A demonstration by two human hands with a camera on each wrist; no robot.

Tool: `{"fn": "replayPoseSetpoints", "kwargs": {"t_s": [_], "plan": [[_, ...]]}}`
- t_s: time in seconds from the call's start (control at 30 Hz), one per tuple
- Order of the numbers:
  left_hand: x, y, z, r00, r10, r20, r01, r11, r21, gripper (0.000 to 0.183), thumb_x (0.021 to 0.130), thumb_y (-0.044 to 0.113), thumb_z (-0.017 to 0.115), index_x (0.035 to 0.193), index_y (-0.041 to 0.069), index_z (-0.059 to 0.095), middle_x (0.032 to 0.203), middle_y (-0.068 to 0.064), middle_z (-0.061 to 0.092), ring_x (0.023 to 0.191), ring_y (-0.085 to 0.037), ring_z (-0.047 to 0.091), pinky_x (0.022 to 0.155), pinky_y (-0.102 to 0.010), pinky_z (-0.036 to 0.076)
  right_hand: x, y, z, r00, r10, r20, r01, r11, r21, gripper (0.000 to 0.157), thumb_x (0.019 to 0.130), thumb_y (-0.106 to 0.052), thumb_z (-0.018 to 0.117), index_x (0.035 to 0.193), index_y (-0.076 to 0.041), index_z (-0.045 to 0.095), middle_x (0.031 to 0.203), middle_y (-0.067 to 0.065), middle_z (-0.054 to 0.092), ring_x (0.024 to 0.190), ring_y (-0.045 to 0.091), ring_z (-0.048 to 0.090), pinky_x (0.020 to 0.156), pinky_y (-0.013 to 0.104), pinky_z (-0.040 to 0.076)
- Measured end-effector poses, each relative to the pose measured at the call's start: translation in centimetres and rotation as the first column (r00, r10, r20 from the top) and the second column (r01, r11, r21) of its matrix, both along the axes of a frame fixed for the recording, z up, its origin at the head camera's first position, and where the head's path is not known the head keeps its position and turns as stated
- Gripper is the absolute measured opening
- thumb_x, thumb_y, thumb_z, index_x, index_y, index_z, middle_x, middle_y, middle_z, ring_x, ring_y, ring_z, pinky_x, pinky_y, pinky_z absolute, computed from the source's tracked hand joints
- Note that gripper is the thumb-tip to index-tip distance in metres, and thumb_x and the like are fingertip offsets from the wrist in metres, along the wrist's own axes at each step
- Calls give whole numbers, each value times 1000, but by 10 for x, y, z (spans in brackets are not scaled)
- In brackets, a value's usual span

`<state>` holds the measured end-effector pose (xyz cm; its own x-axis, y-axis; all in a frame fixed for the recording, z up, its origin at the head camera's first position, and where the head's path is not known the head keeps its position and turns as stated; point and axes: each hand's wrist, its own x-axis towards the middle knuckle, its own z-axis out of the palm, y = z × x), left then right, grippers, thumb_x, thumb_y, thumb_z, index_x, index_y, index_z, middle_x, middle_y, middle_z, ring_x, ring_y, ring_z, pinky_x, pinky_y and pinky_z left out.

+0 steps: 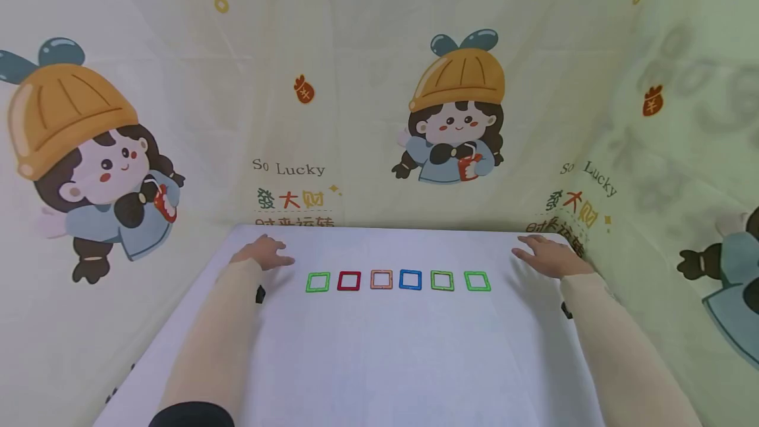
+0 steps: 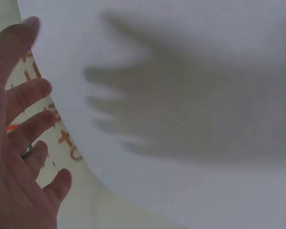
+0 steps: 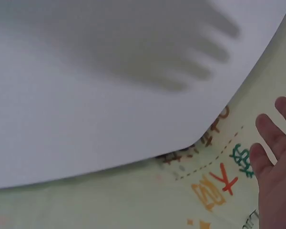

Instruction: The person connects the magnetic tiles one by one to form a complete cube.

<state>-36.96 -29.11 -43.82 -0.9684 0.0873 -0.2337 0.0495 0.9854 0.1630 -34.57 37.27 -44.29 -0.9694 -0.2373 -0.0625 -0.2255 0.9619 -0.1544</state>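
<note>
Several small square frames lie in a row across the far part of the white table in the head view. From left to right they are a green frame, a red frame, an orange frame, a blue frame, a darker green frame and another green frame. My left hand is held left of the row, fingers spread and holding nothing. To the right of the row, my right hand is likewise spread and holds nothing. Both hands cast shadows on the tabletop in the wrist views.
The white table has its far edge against a printed cloth with cartoon figures and lettering. The cloth also hangs along the left and right sides. Both forearms reach over the table's sides.
</note>
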Motion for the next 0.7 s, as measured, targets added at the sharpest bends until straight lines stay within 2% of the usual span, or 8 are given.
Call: {"fn": "replayPoseSetpoints", "kwargs": {"t_s": [0.07, 0.13, 0.3, 0.43, 0.57, 0.7], "plan": [[0, 5, -6, 999, 15, 36, -16, 999, 39, 70, 92, 49, 72, 146, 8, 57, 162, -30, 31, 150, -50, 28, 115, -68, 32, 1, -8, -1, 1000, 9, 30, -8, 1000, -27, 75, 105, -57, 47, 151, 2, 46, 153, 35, 43, 138, 55, 43, 109, 68, 36], [0, 13, -12, 999, 1, 52, -5, 997, 71, 68, 88, 44, 77, 144, 9, 59, 162, -27, 35, 151, -47, 30, 115, -66, 32, 1, -16, -3, 998, 18, 66, -14, 998, -54, 70, 101, -52, 58, 148, 0, 51, 151, 32, 47, 139, 54, 44, 110, 68, 36], [0, 38, -29, 993, -96, 72, 91, 993, 80, 63, 85, 35, 83, 141, 16, 62, 153, -16, 52, 145, -39, 42, 116, -61, 36, 0, -36, -17, 990, 56, 128, -46, 996, -81, 62, 90, -38, 77, 139, -4, 61, 146, 29, 54, 139, 53, 44, 111, 67, 36], [3, 52, -35, 985, -151, 79, 144, 985, 91, 57, 83, 28, 86, 135, 19, 67, 146, -12, 56, 140, -35, 47, 113, -59, 40, -4, -49, -31, 988, 80, 135, -70, 995, -75, 63, 84, -35, 84, 137, -7, 64, 146, 25, 56, 140, 51, 44, 113, 65, 35], [5, 59, -36, 984, -166, 64, 157, 980, 121, 49, 82, 23, 87, 129, 22, 71, 139, -8, 59, 132, -32, 51, 110, -57, 44, -9, -61, -37, 985, 104, 138, -95, 993, -74, 63, 81, -32, 88, 136, -11, 65, 146, 21, 58, 140, 48, 46, 113, 64, 37], [4, 61, -41, 985, -165, 51, 154, 974, 165, 44, 83, 20, 85, 125, 24, 74, 129, -4, 61, 120, -26, 55, 107, -52, 47, -11, -70, -36, 983, 127, 133, -122, 991, -51, 61, 80, -29, 88, 135, -12, 67, 145, 18, 60, 139, 45, 49, 112, 62, 39]]}}
